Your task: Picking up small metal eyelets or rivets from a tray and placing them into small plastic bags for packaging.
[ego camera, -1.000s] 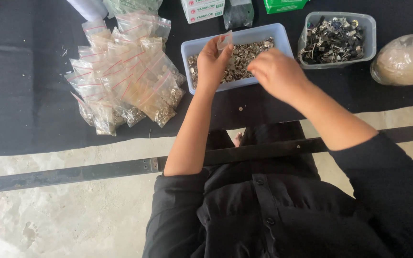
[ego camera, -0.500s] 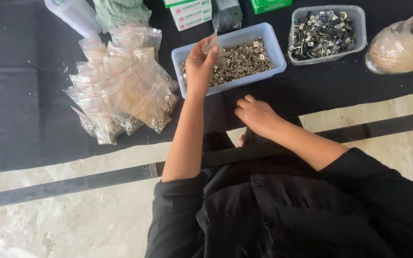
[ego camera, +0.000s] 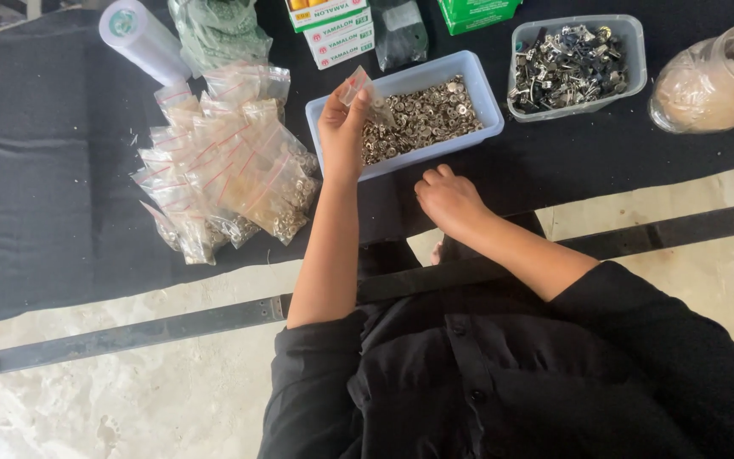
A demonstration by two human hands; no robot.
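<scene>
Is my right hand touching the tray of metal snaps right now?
Apart. The head view shows the right hand resting on the black cloth, with a strip of cloth visible between its knuckles and the tray.

Background: pile of filled zip bags (ego camera: 231, 161) left on black surface (ego camera: 36, 187). White roll (ego camera: 142, 38) and green bundle (ego camera: 218, 30) top-left. Clear tub of dark metal parts (ego camera: 573, 66) top-right, clear jar (ego camera: 715, 81) beside it. Green box (ego camera: 477, 13) at top edge.

I see a small clear zip bag (ego camera: 360, 88) held upright over the near-left corner of a pale blue tray (ego camera: 488, 95). The tray is filled with small silvery metal snap buttons (ego camera: 422, 119).
</scene>
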